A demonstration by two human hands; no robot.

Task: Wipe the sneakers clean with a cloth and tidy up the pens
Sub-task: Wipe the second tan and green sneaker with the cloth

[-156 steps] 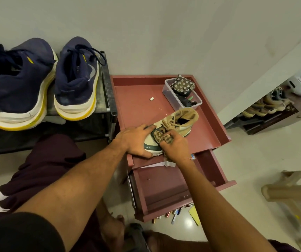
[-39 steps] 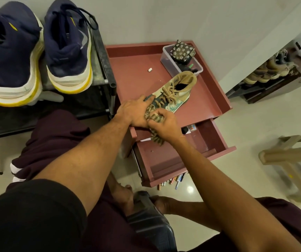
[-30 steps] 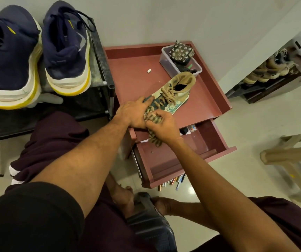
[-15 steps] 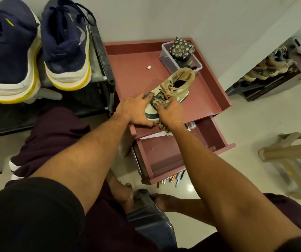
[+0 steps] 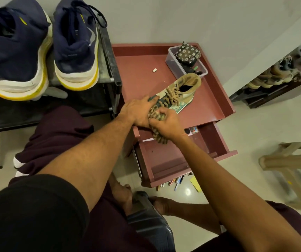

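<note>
A small tan and green sneaker (image 5: 179, 91) with tan laces lies on the red side table (image 5: 138, 79), tipped onto its side. My left hand (image 5: 137, 113) grips its toe end. My right hand (image 5: 166, 122) holds a striped brown cloth (image 5: 159, 137) bunched against the toe, with the cloth's tail hanging over the table's front edge. Several pens (image 5: 173, 181) lie on the floor under the open drawer (image 5: 166, 160). Two navy sneakers (image 5: 75, 44) with white and yellow soles stand on the black rack to the left.
A clear plastic box (image 5: 175, 64) with a flowered pouch (image 5: 187, 53) sits at the table's back right. A small white bit (image 5: 154, 70) lies on the tabletop. A yellow note (image 5: 195, 183) lies on the floor. A wooden stool (image 5: 291, 170) stands right. A dark case (image 5: 146, 215) sits between my legs.
My right hand with the cloth slid from the laces back down to the toe. The sneaker has tipped further onto its side. The camera shifted slightly.
</note>
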